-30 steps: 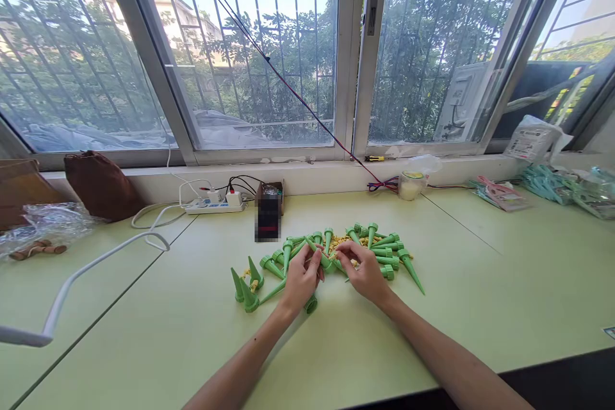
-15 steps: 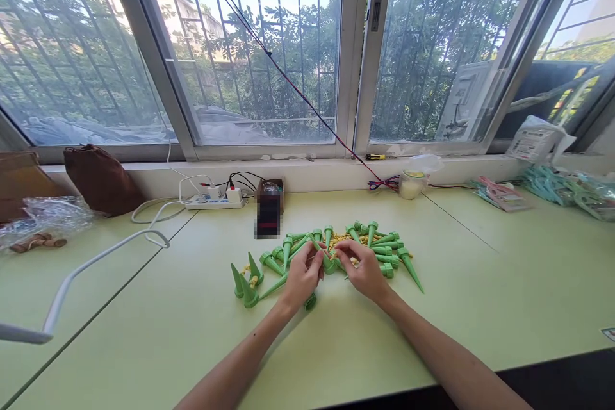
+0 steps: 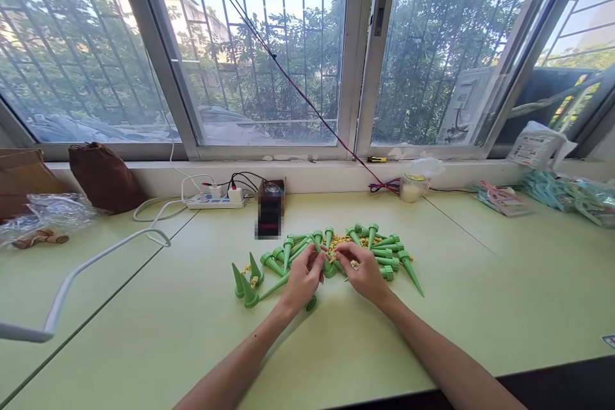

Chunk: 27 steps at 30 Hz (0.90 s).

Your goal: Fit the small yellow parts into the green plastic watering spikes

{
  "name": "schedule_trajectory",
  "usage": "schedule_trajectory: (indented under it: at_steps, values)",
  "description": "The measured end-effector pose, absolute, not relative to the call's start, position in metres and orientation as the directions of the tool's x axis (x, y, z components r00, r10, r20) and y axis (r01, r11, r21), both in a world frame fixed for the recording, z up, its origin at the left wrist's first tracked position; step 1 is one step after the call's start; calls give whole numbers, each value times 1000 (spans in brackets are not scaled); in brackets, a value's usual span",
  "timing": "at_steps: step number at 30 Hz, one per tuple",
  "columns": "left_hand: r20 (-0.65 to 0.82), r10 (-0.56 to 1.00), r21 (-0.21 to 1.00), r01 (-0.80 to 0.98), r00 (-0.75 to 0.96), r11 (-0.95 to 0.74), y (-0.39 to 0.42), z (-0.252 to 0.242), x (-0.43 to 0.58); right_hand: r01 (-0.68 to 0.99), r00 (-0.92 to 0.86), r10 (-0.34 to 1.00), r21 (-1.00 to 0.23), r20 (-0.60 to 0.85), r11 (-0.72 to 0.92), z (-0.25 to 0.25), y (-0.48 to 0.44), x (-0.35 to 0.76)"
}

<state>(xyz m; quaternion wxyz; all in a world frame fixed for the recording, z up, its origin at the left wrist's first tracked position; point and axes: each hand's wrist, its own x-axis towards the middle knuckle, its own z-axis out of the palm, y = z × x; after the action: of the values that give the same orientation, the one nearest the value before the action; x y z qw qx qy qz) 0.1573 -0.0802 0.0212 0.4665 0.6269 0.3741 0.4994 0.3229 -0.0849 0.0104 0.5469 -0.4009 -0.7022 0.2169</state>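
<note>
The left hand [image 3: 303, 274] has its fingers curled nearly closed beside a green, cone-shaped plastic spike [image 3: 329, 270]; whether it grips this, I cannot tell. The right hand [image 3: 361, 271] pinches a small yellow piece [image 3: 333, 259], fingertips almost together. Both are above the pale green surface [image 3: 192, 320], near a heap of yellow pieces [image 3: 341, 240]. Three green upright cones [image 3: 250, 295] stand to the left.

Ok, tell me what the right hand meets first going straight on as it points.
The right hand would likely meet the left hand, close across from it, though depth is unclear.
</note>
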Motion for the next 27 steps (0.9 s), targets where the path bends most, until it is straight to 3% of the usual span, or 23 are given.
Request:
schedule_trajectory:
  at_steps: [27]
  values:
    - [319,924,941,40,212,-335,-80,19,158,319,-127,835,-774,536,546,13,-87,324]
